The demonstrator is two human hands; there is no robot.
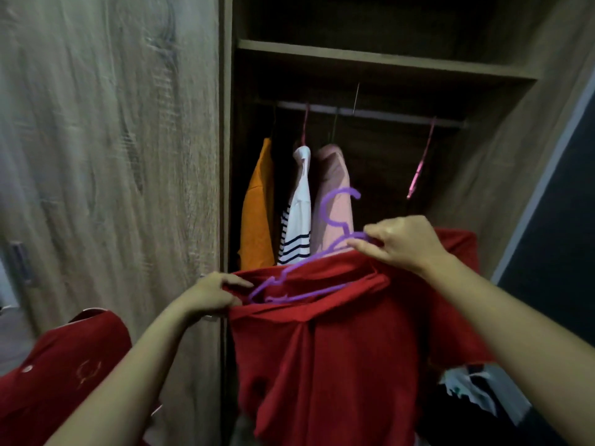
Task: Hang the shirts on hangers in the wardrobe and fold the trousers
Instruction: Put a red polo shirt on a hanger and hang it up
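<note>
I hold a red shirt (325, 355) up in front of the open wardrobe. A purple hanger (331, 217) sits partly inside its neck opening, hook pointing up. My right hand (402, 243) pinches the hanger's upper arm just below the hook. My left hand (212, 294) grips the shirt's collar edge at the left, by the hanger's lower end. On the wardrobe rail (370, 112) hang an orange shirt (257, 214), a white shirt with dark stripes (297, 214) and a pink shirt (335, 188).
An empty pink hanger (420, 162) hangs at the rail's right. A shelf (386, 59) runs above the rail. The shut wooden wardrobe door (112, 156) fills the left. Another red garment (61, 375) lies lower left, and mixed clothes (476, 391) lie lower right.
</note>
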